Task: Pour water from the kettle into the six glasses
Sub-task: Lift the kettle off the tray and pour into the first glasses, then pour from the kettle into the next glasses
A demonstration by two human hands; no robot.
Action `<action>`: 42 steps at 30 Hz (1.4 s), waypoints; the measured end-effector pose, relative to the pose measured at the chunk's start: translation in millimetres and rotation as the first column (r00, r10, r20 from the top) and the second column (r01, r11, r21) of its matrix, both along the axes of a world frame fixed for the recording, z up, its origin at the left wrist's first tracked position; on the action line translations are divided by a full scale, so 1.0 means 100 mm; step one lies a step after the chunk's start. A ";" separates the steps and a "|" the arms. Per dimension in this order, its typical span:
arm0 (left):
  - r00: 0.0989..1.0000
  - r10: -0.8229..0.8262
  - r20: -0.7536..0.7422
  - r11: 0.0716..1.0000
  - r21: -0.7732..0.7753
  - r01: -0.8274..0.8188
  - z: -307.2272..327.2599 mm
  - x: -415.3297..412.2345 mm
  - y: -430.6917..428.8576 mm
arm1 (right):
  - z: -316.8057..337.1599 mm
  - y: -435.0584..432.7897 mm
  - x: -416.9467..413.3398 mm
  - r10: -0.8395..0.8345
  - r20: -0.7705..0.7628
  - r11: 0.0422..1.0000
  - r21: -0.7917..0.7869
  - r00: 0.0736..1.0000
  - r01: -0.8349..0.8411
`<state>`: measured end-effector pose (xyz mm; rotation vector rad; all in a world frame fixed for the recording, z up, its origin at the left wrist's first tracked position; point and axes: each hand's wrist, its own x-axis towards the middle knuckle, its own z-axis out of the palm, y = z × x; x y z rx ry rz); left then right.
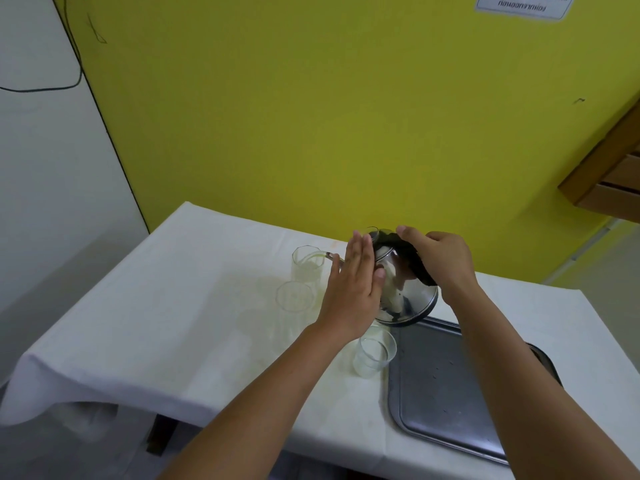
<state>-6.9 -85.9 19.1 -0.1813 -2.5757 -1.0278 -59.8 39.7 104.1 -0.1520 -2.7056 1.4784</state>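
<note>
A shiny steel kettle (407, 289) with a black handle is tipped to the left above the white-clothed table (173, 306). My right hand (446, 261) grips its black handle. My left hand (353, 289) lies flat, fingers together, against the kettle's lid side. The spout reaches over the rim of a tall clear glass (308, 268) at the back, and a thin stream runs into it. A second glass (294, 296) stands just in front of that one. A third glass (374, 355) stands nearer me, beside the tray. My left arm hides part of the area between the glasses.
A grey metal tray (450, 393) with a few water drops lies at the right on the table. The yellow wall stands right behind the table. A wooden shelf unit (609, 178) juts out at the right. The table's near and left edges drop off under the cloth.
</note>
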 end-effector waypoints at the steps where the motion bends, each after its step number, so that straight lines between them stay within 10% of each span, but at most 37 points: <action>1: 1.000 -0.012 0.005 1.000 -0.010 0.012 0.02 0.00 0.00 | -0.02 0.02 0.01 -0.011 0.022 0.999 -0.049 1.000 0.012; 21: 0.993 -0.105 -0.061 0.975 -0.200 0.091 0.17 -0.05 0.19 | -0.11 0.33 0.23 -0.052 0.089 0.884 -0.459 0.995 0.087; 42: 0.977 -0.191 0.098 0.981 0.054 0.186 -0.09 0.20 0.62 | -0.10 0.72 0.32 -0.141 -0.027 0.988 0.063 0.990 0.142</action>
